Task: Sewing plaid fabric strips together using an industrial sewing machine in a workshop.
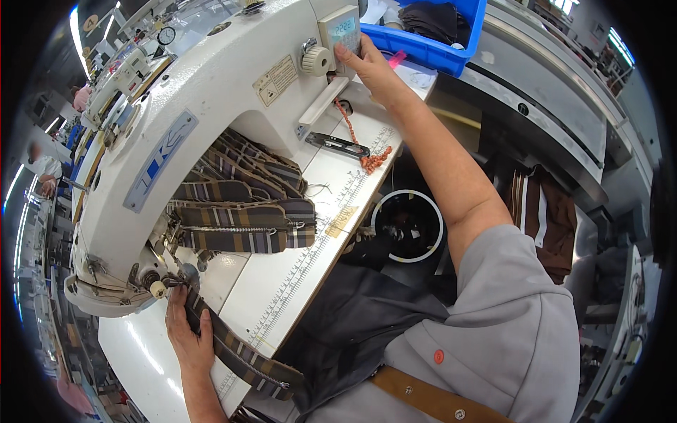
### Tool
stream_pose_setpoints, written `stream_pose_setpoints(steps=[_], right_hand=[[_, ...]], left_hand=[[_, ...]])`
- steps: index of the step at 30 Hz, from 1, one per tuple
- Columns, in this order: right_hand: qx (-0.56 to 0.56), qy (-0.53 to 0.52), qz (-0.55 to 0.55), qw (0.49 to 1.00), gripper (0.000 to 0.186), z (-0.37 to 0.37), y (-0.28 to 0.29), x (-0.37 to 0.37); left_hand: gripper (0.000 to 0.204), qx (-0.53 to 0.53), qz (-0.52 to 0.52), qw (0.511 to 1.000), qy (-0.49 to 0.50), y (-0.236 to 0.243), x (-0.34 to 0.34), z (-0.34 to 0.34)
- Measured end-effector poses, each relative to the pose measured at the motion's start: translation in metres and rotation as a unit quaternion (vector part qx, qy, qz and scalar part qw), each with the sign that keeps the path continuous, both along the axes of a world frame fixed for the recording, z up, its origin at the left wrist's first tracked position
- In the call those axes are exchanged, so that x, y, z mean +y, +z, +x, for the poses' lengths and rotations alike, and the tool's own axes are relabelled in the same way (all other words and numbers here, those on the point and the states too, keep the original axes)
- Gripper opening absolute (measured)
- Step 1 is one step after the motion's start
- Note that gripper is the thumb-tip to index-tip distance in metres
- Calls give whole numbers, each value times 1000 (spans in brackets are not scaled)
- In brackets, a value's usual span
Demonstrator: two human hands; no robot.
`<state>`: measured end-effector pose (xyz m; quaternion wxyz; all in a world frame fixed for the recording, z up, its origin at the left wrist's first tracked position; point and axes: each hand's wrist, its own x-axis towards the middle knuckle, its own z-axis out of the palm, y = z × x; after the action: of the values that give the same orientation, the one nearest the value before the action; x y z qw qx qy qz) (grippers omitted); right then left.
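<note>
My left hand (189, 337) is at the needle end of a white sewing machine (204, 77). It holds a striped fabric strip with a metal zipper (247, 363), its thumb and fingers on either side. The strip's top end is at the presser foot, and its lower end hangs over the table's front edge. My right hand (372, 70) reaches up to the machine's control panel (341, 32). The thumb rests on its front below the lit display, with the fingers round its right edge. Under the arm lies a pile of similar striped zippered pieces (243, 215).
Thread snips (338, 145) and an orange braided cord (374, 161) lie by the machine's pillar. A blue bin (423, 41) with dark fabric stands behind my right hand. Brown garments (550, 225) hang at right. A round white-rimmed black object (407, 225) sits below the table edge.
</note>
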<state>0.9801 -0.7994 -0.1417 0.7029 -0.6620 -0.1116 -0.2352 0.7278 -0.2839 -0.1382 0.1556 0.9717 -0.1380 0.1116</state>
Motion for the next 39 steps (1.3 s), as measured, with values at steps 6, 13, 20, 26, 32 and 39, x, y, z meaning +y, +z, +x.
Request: stream_pose_setpoints(steps=[6, 13, 20, 26, 32, 39], right_hand=[[-3, 48, 15, 999, 106, 3, -1, -7], [-3, 50, 23, 998, 102, 5, -3, -10], [5, 47, 50, 998, 100, -1, 2, -4], [-7, 56, 51, 997, 100, 4, -1, -5], [-5, 47, 45, 998, 100, 4, -1, -5], [-2, 51, 56, 997, 98, 2, 0, -4]], left_hand=[[56, 4, 9, 1000, -2, 1, 0, 1], [58, 10, -6, 1000, 4, 1, -2, 0], [57, 8, -1, 1000, 3, -3, 3, 1], [57, 9, -4, 1000, 10, -3, 2, 1], [58, 6, -2, 1000, 8, -3, 3, 1], [56, 1, -3, 1000, 6, -2, 0, 1]])
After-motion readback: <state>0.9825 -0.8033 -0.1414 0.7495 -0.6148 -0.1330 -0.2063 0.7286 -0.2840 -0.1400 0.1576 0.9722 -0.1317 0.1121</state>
